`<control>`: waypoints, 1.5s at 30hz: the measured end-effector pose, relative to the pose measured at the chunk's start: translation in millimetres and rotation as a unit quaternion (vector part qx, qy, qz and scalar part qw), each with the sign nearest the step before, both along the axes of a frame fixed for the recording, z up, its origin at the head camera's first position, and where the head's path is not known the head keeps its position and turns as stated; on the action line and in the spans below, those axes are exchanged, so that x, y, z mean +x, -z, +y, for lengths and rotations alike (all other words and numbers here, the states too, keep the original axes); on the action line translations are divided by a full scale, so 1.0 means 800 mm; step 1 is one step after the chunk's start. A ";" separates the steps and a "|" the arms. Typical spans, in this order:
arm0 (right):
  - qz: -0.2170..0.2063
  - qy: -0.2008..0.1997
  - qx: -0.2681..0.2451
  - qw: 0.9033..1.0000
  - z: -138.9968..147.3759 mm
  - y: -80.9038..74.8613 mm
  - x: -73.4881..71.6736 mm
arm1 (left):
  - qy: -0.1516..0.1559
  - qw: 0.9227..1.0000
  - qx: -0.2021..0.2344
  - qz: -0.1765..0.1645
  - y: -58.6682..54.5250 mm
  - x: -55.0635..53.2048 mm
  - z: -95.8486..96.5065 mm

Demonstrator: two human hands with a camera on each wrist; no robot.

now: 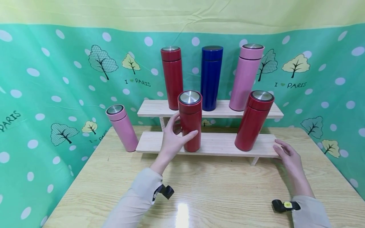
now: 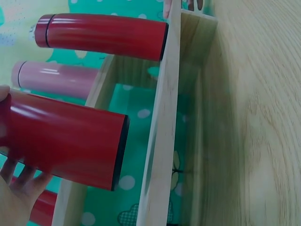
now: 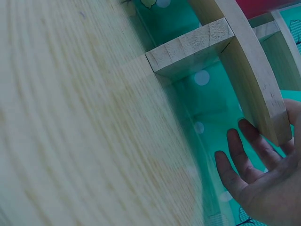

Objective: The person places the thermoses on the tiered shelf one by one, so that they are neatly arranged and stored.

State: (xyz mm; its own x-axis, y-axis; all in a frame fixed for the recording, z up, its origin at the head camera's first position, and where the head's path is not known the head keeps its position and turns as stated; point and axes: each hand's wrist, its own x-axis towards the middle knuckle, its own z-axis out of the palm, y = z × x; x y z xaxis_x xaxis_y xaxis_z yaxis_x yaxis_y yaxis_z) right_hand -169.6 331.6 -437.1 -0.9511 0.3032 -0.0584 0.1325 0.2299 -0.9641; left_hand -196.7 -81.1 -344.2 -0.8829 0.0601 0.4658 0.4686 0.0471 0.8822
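My left hand grips a red thermos with a silver-topped lid. In the left wrist view, the base of this thermos stands apart from the front edge of the lower shelf. At the right end of the two-tier wooden shelf, my right hand holds the lower board, with digits above and below it. Its lower fingers are spread beneath the board end. Another red thermos stands on the lower board, between the two hands.
On the upper board stand a red thermos, a blue thermos and a pink thermos. A shorter pink thermos is on the wooden table, left of the shelf. Behind everything hangs a green dotted cloth.
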 end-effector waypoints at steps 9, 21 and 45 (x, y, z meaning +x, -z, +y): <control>0.003 -0.001 0.007 1.000 0.000 0.001 -0.001 | 0.015 1.000 0.011 -0.008 0.000 -0.008 0.019; 0.001 0.000 0.007 1.000 -0.001 0.001 -0.001 | 0.024 1.000 0.003 -0.012 0.001 -0.015 0.047; 0.031 0.001 -0.054 0.998 0.001 0.001 0.000 | 0.024 0.998 -0.012 -0.054 0.004 -0.024 0.084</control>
State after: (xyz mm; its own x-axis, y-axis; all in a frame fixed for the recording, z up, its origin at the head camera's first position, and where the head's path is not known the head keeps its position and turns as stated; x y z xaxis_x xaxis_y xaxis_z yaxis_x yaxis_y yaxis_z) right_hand -169.9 332.0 -438.0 -0.9531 0.3010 -0.0323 0.0725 0.1231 -0.9897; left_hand -215.8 -13.6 -347.8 -0.9239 0.1127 0.3657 0.3727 0.0489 0.9267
